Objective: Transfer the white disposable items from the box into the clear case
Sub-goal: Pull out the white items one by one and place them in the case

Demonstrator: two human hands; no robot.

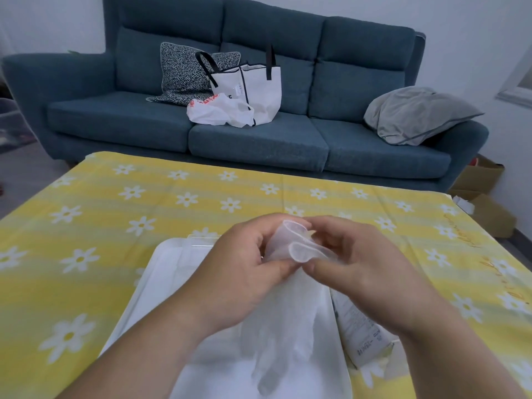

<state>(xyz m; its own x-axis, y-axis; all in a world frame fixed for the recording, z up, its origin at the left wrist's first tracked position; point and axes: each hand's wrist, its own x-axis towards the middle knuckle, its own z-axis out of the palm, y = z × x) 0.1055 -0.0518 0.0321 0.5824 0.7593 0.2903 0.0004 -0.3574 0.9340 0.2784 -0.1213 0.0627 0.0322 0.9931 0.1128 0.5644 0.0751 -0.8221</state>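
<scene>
Both hands meet above the table [121, 214], which is covered with a yellow daisy-print cloth, and hold one translucent white glove [290, 315] by its cuff end. The left hand [244, 272] has its fingers curled round the left side of the cuff, the thumb pressed against the material from below. The right hand [362, 269] pinches the right side, thumb tip just under the rolled cuff edge and the other fingers bent behind it. The cuff is bunched between the two sets of fingertips, while the rest of the glove hangs down from them towards the camera, its finger parts lowest. Below it lies the clear case [164, 263], mostly under the left forearm. The box [358, 329] lies on its side under the right wrist, just beside the case.
</scene>
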